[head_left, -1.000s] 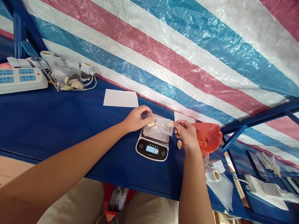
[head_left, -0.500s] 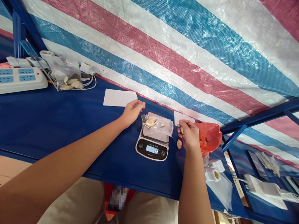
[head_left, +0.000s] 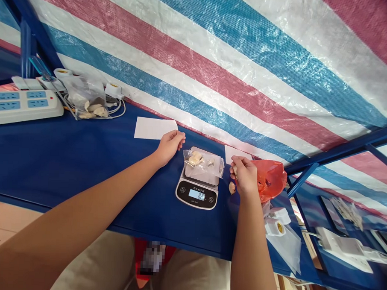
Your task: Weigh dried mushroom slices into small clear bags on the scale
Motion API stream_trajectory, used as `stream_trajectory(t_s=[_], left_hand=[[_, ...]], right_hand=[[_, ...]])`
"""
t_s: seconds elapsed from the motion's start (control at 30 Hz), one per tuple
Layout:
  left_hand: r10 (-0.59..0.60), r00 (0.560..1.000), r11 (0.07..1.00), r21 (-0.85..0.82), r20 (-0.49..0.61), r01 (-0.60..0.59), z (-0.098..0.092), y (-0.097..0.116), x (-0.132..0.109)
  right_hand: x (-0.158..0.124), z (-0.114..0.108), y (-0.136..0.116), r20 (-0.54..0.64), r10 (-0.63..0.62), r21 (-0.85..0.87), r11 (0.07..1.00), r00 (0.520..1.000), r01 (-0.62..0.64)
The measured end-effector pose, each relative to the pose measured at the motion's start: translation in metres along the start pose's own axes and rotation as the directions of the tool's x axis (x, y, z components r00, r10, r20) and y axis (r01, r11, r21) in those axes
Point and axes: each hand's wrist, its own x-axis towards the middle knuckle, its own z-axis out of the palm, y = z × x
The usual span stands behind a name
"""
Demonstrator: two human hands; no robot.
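A small clear plastic bag (head_left: pixel 203 161) with several pale pieces inside lies on a digital kitchen scale (head_left: pixel 198 192) whose display is lit. My left hand (head_left: pixel 168 146) rests on the blue table just left of the scale, fingers loosely curled, holding nothing that I can see. My right hand (head_left: pixel 245 176) is just right of the scale, fingers pinched round a small pale piece. Another pale piece (head_left: pixel 232 187) lies on the table by that hand. A red plastic bag (head_left: pixel 272 179) sits right behind my right hand.
Two white paper slips (head_left: pixel 155 128) (head_left: pixel 236 153) lie near the striped tarp wall. At far left are a white power strip (head_left: pixel 23 105), a clear bag of pale pieces (head_left: pixel 86 98) and white cables. White adapters (head_left: pixel 278 221) and packets lie on the right side.
Both hands have let go of the clear bag, which now lies on the scale. My left hand drew back to the left. The scale's reading has changed.
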Motion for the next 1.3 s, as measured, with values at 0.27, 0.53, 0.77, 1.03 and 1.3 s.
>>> stream_trajectory(t_s=[0.27, 0.53, 0.77, 1.03, 1.3], left_hand=[[-0.001, 1.000, 1.000, -0.009, 0.008, 0.001, 0.000, 0.000, 0.000], [0.011, 0.999, 0.999, 0.038, 0.043, -0.013, 0.001, 0.003, -0.003], [0.169, 0.977, 0.968, 0.166, 0.132, -0.190, 0.001, 0.006, -0.013], [0.392, 0.740, 0.687, 0.361, 0.546, -0.630, 0.006, 0.012, -0.034], [0.361, 0.752, 0.715, 0.354, 0.552, -0.603, 0.006, 0.010, -0.032]], right_hand=[[-0.003, -0.003, -0.004, 0.062, 0.004, -0.063, 0.998, 0.998, 0.000], [-0.009, -0.003, -0.005, 0.275, 0.085, -0.189, 0.981, 0.958, -0.033], [-0.007, -0.005, -0.006, 0.289, 0.050, -0.057, 0.998, 0.956, -0.035], [-0.014, 0.004, -0.008, 0.320, 0.077, -0.198, 0.980, 0.944, -0.013], [-0.011, 0.001, -0.006, 0.312, 0.086, -0.210, 0.978, 0.946, -0.020]])
